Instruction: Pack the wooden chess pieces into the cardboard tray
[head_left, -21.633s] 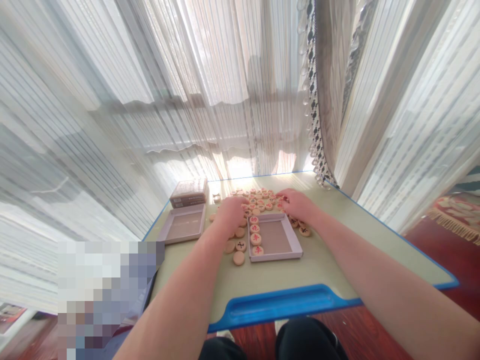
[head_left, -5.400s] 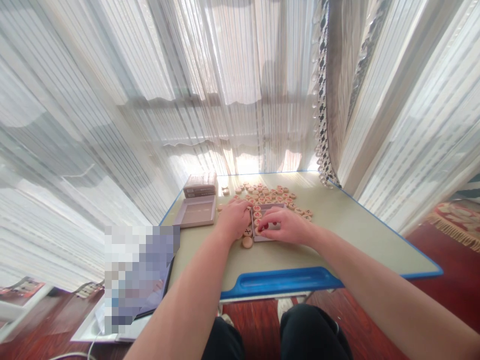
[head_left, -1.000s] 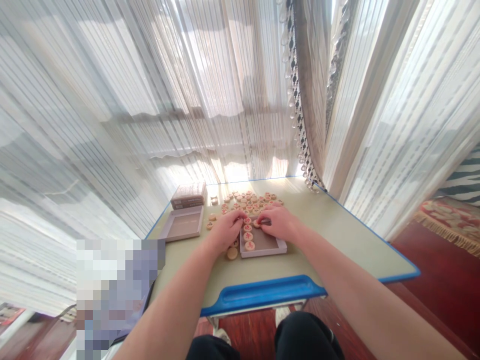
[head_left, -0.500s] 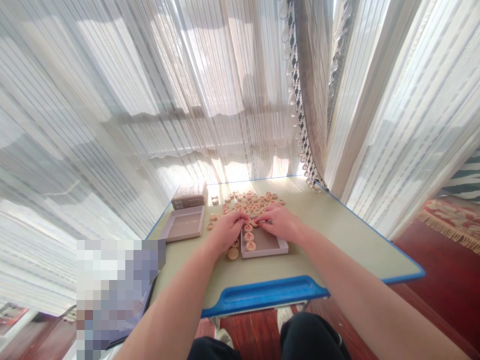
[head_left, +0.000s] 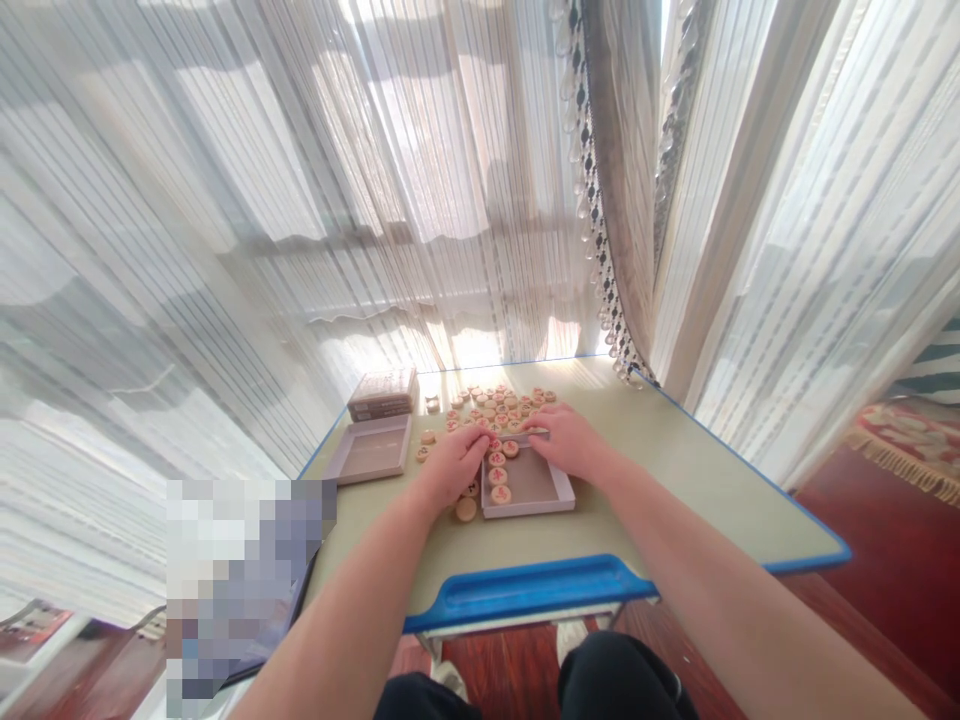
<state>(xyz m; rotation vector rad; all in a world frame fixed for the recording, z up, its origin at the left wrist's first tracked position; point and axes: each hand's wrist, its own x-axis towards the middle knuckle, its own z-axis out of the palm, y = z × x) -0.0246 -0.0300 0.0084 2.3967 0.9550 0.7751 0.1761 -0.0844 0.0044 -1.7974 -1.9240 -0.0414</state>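
Box: open side up, between the hands.
Pieces: column along box's left side, probably to keep straight; one more just right of its far end.
Left hand: at box's far left corner, fingers bunched, perhaps steadying; can't tell if gripping.
Right hand: at box's far right, fingers loosely spread; can't tell if holding.
Loose pieces: beyond box, likely for reach.

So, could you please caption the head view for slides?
Left hand and right hand at a box holding red-marked discs.

Sunlit sheer curtains above reddish, apparently wooden floor
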